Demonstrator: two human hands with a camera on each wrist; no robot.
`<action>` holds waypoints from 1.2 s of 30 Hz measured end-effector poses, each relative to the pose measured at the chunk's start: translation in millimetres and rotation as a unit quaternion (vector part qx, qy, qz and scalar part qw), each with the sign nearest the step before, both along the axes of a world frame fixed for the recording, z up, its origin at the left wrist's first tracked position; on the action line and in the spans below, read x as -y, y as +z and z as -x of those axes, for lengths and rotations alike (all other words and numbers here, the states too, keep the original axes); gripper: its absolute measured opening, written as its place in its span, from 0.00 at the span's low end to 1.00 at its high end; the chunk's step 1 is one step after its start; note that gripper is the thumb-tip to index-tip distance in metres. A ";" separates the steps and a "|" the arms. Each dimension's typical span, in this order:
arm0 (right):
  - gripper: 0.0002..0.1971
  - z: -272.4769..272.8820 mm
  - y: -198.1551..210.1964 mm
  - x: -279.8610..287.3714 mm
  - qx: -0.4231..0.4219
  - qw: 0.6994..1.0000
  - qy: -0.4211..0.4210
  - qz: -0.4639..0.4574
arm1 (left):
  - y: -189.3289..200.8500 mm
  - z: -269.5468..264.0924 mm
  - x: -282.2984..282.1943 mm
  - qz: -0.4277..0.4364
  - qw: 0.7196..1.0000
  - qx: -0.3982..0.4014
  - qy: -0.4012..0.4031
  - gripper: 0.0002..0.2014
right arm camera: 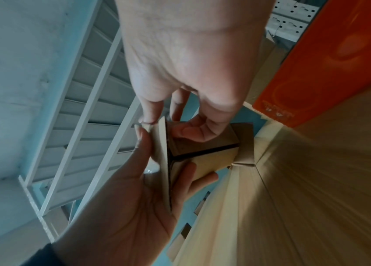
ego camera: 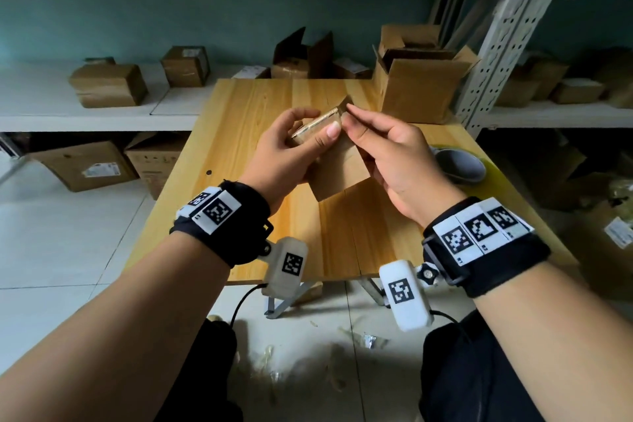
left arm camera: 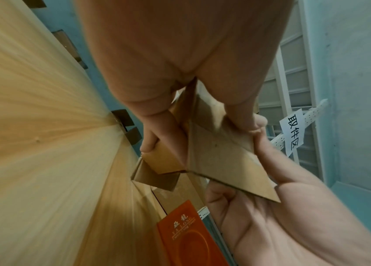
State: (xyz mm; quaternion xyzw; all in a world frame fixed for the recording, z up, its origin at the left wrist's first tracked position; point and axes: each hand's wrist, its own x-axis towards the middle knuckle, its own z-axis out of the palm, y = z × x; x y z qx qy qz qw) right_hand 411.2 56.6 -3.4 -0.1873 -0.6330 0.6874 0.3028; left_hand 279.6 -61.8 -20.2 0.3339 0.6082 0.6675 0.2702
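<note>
A small brown cardboard box (ego camera: 339, 164) is held above the wooden table (ego camera: 253, 120). My left hand (ego camera: 318, 123) grips its upper left side, thumb pressed on the top edge and fingers curled behind. My right hand (ego camera: 349, 118) pinches the raised flap at the box's top corner. In the left wrist view the box (left arm camera: 220, 153) sits between the left hand's thumb and fingers, with the right hand's palm (left arm camera: 282, 216) under a flap. In the right wrist view the flap (right arm camera: 161, 156) stands on edge between both hands; the box's inside is hidden.
A larger open cardboard box (ego camera: 418, 89) stands at the table's far right corner. A grey tape roll (ego camera: 460, 166) lies at the right edge. An orange box (left arm camera: 186, 234) is on the table. Shelves with cartons (ego camera: 109, 86) and a perforated metal post (ego camera: 507, 38) surround the table.
</note>
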 end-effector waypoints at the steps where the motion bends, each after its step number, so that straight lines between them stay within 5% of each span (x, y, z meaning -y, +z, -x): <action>1: 0.28 -0.3 -0.3 -1.9 0.001 1.000 0.003 -0.004 | 0.9 -1.0 -0.5 0.005 1.000 0.000 0.001 0.32; 5: 0.27 -0.7 -3.7 -5.8 0.023 0.998 0.004 -0.053 | 1.5 -1.6 -2.8 0.007 1.000 -0.001 0.007 0.31; 8: 0.24 -2.0 -3.6 -5.1 0.086 0.974 -0.018 -0.210 | 0.3 -3.6 -6.1 0.010 1.000 -0.019 0.017 0.29; 13: 0.18 -4.7 -5.2 3.3 0.181 0.922 -0.022 -0.341 | -6.3 -3.2 -10.1 0.060 0.989 -0.129 0.039 0.45; 19: 0.26 -6.3 -4.1 7.6 0.205 0.936 -0.002 -0.288 | -7.7 -9.1 -12.8 0.072 0.989 -0.128 0.028 0.35; 24: 0.30 -0.8 -6.9 4.9 0.205 0.918 -0.099 -0.325 | -8.5 -24.8 -13.7 0.024 0.999 -0.033 -0.028 0.38; 27: 0.29 -2.8 -4.2 -1.6 0.193 0.899 -0.132 -0.370 | -2.3 -33.8 -12.7 -0.032 0.999 -0.004 -0.004 0.27; 36: 0.23 -7.5 -1.7 -2.0 0.045 0.922 -0.142 -0.358 | 9.6 -3.1 -7.9 -0.037 0.989 0.079 0.118 0.30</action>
